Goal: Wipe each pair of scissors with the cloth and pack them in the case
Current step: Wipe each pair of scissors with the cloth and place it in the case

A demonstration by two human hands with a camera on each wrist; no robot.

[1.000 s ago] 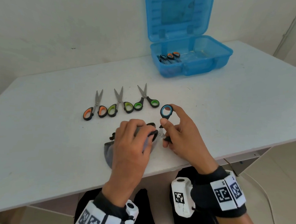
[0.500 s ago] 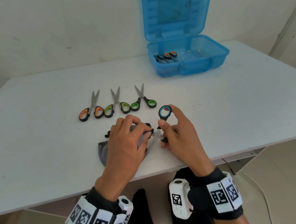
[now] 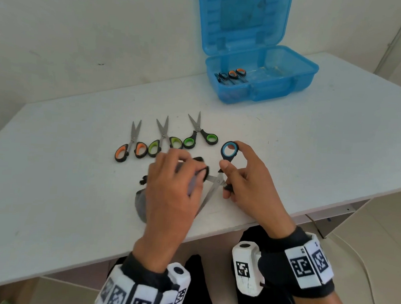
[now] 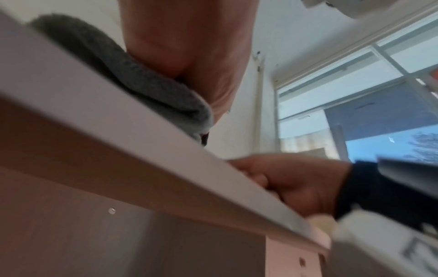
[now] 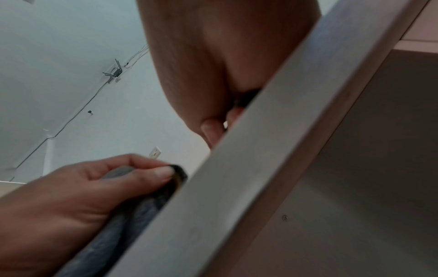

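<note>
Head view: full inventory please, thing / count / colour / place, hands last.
Table: one, white, spans the view.
Case: one, blue, lid up, far right of the table.
Scissors in case: at least two pairs, one with orange grips and one with blue, exact count unclear, left compartment.
Orange-handled scissors: one pair, loose on the table, leftmost of the row.
Green-handled scissors: two pairs, loose, right of the orange pair.
Blue-handled scissors: one pair, blades spread, held at the near edge.
Cloth: one, grey, under the left hand.
Left hand: grips the cloth against a blade.
Right hand: holds the blue-handled scissors' handles.
</note>
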